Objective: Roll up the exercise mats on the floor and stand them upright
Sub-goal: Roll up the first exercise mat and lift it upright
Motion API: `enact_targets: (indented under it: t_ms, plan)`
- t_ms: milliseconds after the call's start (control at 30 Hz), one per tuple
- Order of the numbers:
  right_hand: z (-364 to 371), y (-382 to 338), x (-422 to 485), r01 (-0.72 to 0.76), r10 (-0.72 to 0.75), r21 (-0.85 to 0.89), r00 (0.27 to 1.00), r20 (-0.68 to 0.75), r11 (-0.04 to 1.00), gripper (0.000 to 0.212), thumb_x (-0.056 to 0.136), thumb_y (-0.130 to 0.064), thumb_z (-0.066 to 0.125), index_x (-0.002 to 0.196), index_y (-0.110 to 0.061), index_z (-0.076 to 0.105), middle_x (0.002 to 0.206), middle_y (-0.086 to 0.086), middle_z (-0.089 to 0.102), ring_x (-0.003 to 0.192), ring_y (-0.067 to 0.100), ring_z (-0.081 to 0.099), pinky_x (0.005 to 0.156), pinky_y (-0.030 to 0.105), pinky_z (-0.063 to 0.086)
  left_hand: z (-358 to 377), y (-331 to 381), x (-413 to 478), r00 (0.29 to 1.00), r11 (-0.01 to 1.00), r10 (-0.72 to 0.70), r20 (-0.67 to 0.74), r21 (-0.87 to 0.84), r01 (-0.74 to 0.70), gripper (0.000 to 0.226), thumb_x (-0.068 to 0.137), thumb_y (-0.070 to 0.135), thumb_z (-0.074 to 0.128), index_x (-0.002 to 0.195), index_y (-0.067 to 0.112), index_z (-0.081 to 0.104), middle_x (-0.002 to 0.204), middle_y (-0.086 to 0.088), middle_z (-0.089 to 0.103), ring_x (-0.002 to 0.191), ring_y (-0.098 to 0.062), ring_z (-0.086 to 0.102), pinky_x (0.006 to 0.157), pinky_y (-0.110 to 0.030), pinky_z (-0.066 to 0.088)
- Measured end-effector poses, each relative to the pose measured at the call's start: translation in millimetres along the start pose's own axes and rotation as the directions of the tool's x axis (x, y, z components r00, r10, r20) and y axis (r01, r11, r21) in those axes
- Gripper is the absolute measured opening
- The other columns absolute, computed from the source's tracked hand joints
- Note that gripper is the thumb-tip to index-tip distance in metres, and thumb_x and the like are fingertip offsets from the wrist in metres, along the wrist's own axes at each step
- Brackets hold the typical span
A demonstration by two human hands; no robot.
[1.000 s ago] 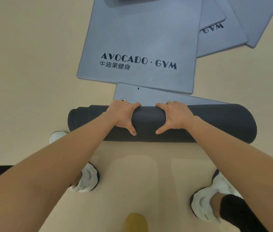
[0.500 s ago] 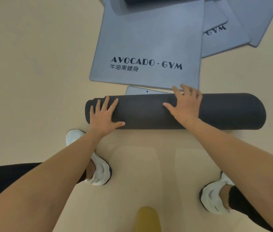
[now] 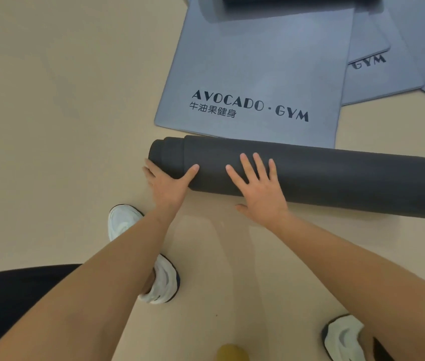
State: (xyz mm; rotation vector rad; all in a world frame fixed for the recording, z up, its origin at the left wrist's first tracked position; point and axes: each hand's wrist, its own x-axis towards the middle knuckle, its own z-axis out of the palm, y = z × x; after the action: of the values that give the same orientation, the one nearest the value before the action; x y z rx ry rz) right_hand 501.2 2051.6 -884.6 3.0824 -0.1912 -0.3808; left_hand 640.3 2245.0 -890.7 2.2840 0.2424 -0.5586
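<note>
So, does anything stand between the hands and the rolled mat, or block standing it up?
Nothing visible. The left hand touches the rolled mat at its left end; the right hand lies flat on it. Flat mats lie behind it; the floor left of it is bare.

A dark rolled mat [image 3: 336,178] is laid across the floor [image 3: 63,100]. The left hand [image 3: 167,188] is set against its nine-o'clock end, thumb stretched along the roll. The right hand [image 3: 261,188] is pressed flat on it, fingers [image 3: 258,162] straight. A flat mat [image 3: 258,61] printed AVOCADO · GYM is seen at twelve o'clock, just beyond the roll.
</note>
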Motion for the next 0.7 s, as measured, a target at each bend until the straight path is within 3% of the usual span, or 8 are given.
enact_targets:
  t_ms: [67,200,300,367,433,500,567,700]
  plan:
    - [-7.8,12.7,20.5,-0.019,0.019,-0.003,1.000,0.008,1.000,0.110,0.083,-0.071,0.064,0.163,-0.033,-0.001,0.171,0.013,0.005,0.156,0.042,0.004,0.124,0.063,0.006,-7.1,-8.5,8.4,0.998,0.994,0.019,0.053,-0.111,-0.013,0.142,0.063,0.063,0.089,0.163,0.023,-0.003,0.167,-0.002,0.012,0.152,-0.023,0.026,0.121,-0.042,0.030]
    - [-32.8,40.7,66.2,-0.064,0.059,0.106,0.997,0.050,0.992,0.105,0.083,-0.075,0.061,0.162,-0.040,0.002,0.171,0.006,0.012,0.157,0.036,0.007,0.125,0.060,0.004,-12.4,0.7,27.7,0.994,0.989,0.111,0.014,-0.096,-0.109,0.139,0.054,0.053,0.096,0.161,0.021,0.014,0.157,-0.001,0.028,0.144,-0.017,0.033,0.118,-0.036,0.033]
    - [-49.1,54.4,84.9,-0.116,0.098,0.141,0.987,0.127,0.983,0.103,0.082,-0.076,0.061,0.161,-0.044,0.004,0.171,0.006,0.010,0.155,0.042,0.007,0.123,0.066,0.001,-6.5,27.2,36.4,0.988,0.973,0.154,-0.017,-0.170,-0.155,0.132,0.053,0.043,0.099,0.157,0.015,0.023,0.147,-0.003,0.032,0.125,-0.013,0.044,0.105,-0.025,0.037]
    - [-51.3,54.9,82.4,-0.184,0.175,0.128,0.982,0.075,0.975,0.096,0.085,-0.074,0.058,0.161,-0.042,0.010,0.170,0.008,0.014,0.153,0.045,0.013,0.122,0.067,0.006,-1.8,47.1,40.7,0.988,0.972,0.143,-0.061,-0.181,-0.152,0.127,0.053,0.044,0.099,0.153,0.014,0.027,0.143,-0.004,0.034,0.114,-0.014,0.046,0.101,-0.027,0.040]
    - [-48.8,51.1,71.6,-0.254,0.258,0.143,0.966,-0.014,0.957,0.090,0.089,-0.073,0.053,0.162,-0.038,0.015,0.168,0.011,0.020,0.153,0.043,0.016,0.121,0.068,0.012,0.2,64.8,42.8,0.981,0.979,0.149,-0.125,-0.122,-0.165,0.125,0.048,0.056,0.096,0.149,0.015,0.034,0.139,-0.004,0.040,0.118,-0.020,0.049,0.105,-0.034,0.043]
    - [-44.2,48.0,62.8,-0.308,0.316,0.145,0.948,-0.042,0.940,0.099,0.084,-0.079,0.053,0.162,-0.039,0.008,0.170,0.012,0.014,0.154,0.045,0.008,0.120,0.070,0.007,3.3,80.0,42.9,0.968,0.982,0.167,-0.187,-0.061,-0.181,0.120,0.044,0.069,0.090,0.141,0.017,0.043,0.133,-0.002,0.051,0.123,-0.025,0.050,0.106,-0.041,0.044]
    - [-41.7,46.9,59.8,-0.327,0.333,0.121,0.942,-0.033,0.937,0.114,0.074,-0.084,0.059,0.161,-0.040,-0.001,0.171,0.012,0.006,0.154,0.048,0.002,0.117,0.072,0.003,11.7,94.6,38.1,0.962,0.978,0.180,-0.206,-0.068,-0.198,0.111,0.041,0.077,0.084,0.130,0.020,0.050,0.122,0.002,0.061,0.117,-0.024,0.057,0.099,-0.043,0.050]
    - [-41.6,66.7,64.9,-0.326,0.325,0.092,0.945,0.023,0.941,0.124,0.068,-0.089,0.060,0.161,-0.039,-0.006,0.171,0.012,0.005,0.154,0.047,0.003,0.120,0.072,0.006,37.1,100.3,24.3,0.964,0.955,0.262,-0.051,-0.129,-0.266,0.094,0.053,0.064,0.090,0.127,0.023,0.050,0.109,0.006,0.065,0.101,-0.014,0.065,0.089,-0.034,0.054]
